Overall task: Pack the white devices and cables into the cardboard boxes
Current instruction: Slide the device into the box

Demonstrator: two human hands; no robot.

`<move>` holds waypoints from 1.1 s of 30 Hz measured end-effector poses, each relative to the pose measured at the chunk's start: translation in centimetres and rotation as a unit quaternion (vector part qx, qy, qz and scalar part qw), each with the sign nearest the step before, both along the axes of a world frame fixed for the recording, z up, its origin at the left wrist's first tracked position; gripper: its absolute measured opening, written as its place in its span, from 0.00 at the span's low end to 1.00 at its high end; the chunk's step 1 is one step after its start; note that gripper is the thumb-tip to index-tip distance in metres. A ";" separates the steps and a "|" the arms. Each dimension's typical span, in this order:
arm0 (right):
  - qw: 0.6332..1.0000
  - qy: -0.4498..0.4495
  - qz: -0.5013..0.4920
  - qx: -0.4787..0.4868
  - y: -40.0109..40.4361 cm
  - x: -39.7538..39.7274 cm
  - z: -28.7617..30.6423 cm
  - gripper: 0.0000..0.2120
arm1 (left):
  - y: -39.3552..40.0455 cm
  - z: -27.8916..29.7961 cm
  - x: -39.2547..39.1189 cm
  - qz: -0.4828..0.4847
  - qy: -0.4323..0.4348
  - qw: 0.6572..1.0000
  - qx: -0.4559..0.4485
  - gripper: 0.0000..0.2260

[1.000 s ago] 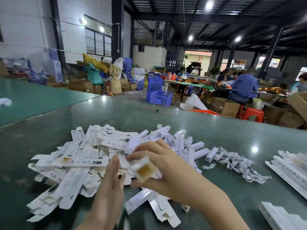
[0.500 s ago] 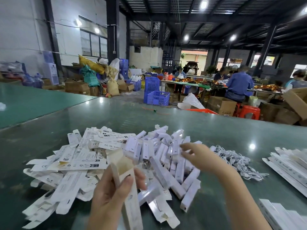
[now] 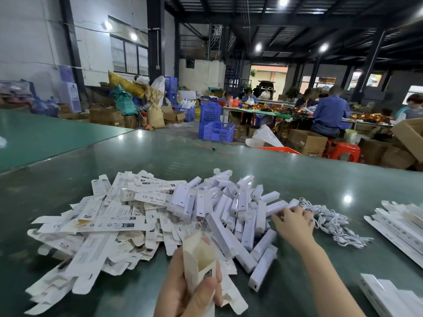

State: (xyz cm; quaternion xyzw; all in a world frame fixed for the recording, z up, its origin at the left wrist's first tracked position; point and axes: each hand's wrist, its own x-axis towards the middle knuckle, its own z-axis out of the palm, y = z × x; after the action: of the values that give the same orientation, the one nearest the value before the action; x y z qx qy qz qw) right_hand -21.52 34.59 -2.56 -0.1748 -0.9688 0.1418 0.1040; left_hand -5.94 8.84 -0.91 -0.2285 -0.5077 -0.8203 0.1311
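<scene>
My left hand (image 3: pixel 183 291) grips an opened white cardboard box (image 3: pixel 198 259) upright at the bottom centre, its mouth facing up and empty inside. A heap of flat unfolded boxes (image 3: pixel 96 223) lies to the left on the green table (image 3: pixel 229 161). Beside it sits a pile of white stick-shaped devices (image 3: pixel 233 211). My right hand (image 3: pixel 291 221) reaches over the pile's right edge, fingers touching a device next to the tangle of white cables (image 3: pixel 332 221). Whether it grips the device is unclear.
Stacks of packed white boxes lie at the right edge (image 3: pixel 398 225) and bottom right (image 3: pixel 389 298). Beyond the table are blue crates (image 3: pixel 217 131), brown cartons (image 3: pixel 306 140), a red stool (image 3: pixel 345 152) and people working at far tables.
My right hand moved away from the box to the right, across the device pile toward the cables. My left hand kept the opened box and raised it upright.
</scene>
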 end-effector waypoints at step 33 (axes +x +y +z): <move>0.969 -0.219 0.113 -0.011 -4.8 3.3 4.4 0.14 | -1.3 -1.1 -0.8 0.149 0.202 0.957 -0.144 0.12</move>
State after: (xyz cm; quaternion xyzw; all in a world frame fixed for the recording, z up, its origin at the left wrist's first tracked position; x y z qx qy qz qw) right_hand -18.25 29.79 1.81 -0.0924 -0.9798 0.1215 -0.1292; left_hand -6.76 7.54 -1.98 -0.3273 -0.6121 -0.6463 0.3171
